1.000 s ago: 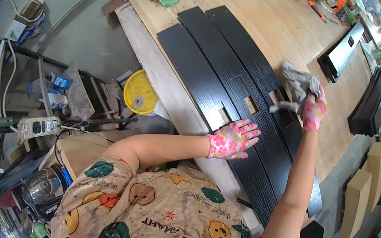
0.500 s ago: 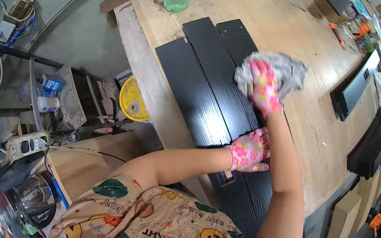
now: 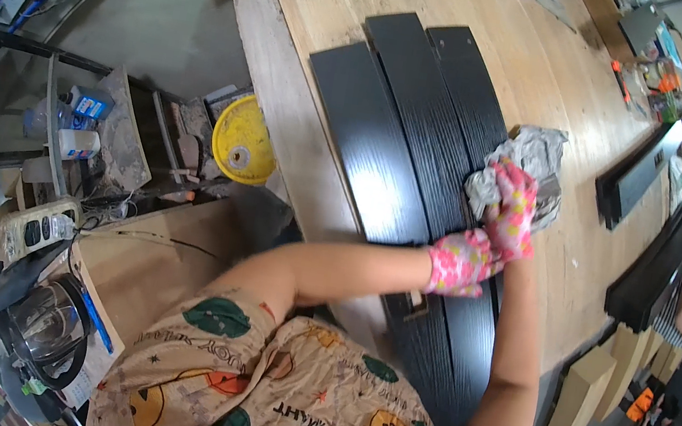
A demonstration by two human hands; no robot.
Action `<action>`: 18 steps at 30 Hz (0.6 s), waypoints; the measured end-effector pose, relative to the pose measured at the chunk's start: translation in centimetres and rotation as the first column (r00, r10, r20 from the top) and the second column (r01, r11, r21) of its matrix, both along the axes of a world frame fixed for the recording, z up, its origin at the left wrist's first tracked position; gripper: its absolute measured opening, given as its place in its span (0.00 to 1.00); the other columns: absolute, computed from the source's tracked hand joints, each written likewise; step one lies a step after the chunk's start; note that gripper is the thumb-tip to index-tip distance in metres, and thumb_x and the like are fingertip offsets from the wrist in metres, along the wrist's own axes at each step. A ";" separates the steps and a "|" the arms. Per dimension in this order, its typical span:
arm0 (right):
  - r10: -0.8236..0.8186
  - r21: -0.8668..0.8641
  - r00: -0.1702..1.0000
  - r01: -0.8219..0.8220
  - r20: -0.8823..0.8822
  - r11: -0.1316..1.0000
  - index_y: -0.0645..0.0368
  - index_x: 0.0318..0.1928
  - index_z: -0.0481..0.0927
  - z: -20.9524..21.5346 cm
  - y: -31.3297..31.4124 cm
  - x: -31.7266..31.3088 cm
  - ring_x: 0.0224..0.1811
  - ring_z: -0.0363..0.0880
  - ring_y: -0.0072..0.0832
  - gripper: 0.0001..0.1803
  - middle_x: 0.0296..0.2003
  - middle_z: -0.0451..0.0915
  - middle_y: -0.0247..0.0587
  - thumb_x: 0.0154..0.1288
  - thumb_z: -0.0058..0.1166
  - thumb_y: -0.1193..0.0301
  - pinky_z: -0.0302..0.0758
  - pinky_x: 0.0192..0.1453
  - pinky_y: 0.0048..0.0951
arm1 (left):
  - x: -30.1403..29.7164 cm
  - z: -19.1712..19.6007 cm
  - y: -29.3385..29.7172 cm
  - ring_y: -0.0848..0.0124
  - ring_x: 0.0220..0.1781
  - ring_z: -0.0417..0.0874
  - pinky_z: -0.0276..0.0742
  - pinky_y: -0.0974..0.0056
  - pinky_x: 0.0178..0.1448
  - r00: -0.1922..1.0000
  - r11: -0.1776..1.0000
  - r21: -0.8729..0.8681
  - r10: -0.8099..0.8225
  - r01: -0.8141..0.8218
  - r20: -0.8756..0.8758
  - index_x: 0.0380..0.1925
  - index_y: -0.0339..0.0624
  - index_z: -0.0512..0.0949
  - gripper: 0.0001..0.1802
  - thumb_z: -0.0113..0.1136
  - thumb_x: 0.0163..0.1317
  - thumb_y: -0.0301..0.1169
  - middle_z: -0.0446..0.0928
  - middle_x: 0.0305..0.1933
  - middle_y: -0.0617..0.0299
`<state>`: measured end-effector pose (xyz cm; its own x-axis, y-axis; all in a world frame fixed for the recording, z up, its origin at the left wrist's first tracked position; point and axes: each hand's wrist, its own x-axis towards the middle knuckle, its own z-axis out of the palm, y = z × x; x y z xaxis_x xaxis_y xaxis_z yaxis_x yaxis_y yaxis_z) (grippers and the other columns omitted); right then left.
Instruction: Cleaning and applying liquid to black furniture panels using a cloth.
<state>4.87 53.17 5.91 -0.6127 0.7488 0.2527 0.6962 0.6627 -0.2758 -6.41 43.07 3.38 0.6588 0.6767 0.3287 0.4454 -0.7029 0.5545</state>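
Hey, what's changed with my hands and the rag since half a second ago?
Your right hand has drawn the grey rag back toward you and rightward, closer to your left hand. Nothing was newly gripped or let go. Your left hand stays over the black boards.

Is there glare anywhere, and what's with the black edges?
Head view: bright white glare on the left black board, just above the left forearm; head view: the wide fisheye picture goes black at its sides and corners.
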 end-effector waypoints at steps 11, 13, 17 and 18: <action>0.104 0.036 0.991 -0.101 -0.083 0.994 0.49 0.46 0.82 -0.5 0.4 -10.0 0.47 0.73 0.46 0.23 0.43 0.78 0.41 0.45 0.55 0.80 0.73 0.51 0.42 | -21.0 -0.1 11.8 0.61 0.70 0.63 0.57 0.54 0.71 0.632 0.698 0.241 0.714 -0.674 -0.300 0.55 0.52 0.77 0.22 0.52 0.65 0.48 0.69 0.65 0.64; 0.168 0.054 0.986 -0.169 0.023 0.984 0.48 0.45 0.82 -0.1 -0.3 -9.6 0.46 0.73 0.43 0.21 0.43 0.78 0.38 0.47 0.54 0.77 0.74 0.50 0.41 | -21.0 -1.4 11.7 0.62 0.70 0.63 0.57 0.54 0.72 0.634 0.679 0.336 0.732 -0.652 -0.249 0.55 0.51 0.76 0.22 0.51 0.66 0.46 0.69 0.65 0.64; 0.223 -0.014 0.962 -0.223 0.157 0.975 0.51 0.44 0.82 0.5 -0.4 -9.0 0.46 0.73 0.44 0.19 0.43 0.79 0.38 0.49 0.54 0.76 0.75 0.50 0.41 | -20.4 -1.9 11.8 0.63 0.70 0.63 0.56 0.55 0.72 0.655 0.689 0.314 0.723 -0.653 -0.222 0.56 0.50 0.76 0.22 0.50 0.67 0.46 0.69 0.65 0.63; 0.174 0.019 0.980 -0.177 0.100 0.984 0.51 0.44 0.82 0.6 0.4 -9.8 0.47 0.73 0.44 0.19 0.43 0.79 0.38 0.49 0.54 0.76 0.74 0.50 0.41 | -20.1 -1.7 11.8 0.63 0.70 0.63 0.56 0.55 0.72 0.661 0.695 0.300 0.717 -0.654 -0.223 0.56 0.50 0.76 0.22 0.50 0.67 0.46 0.69 0.65 0.63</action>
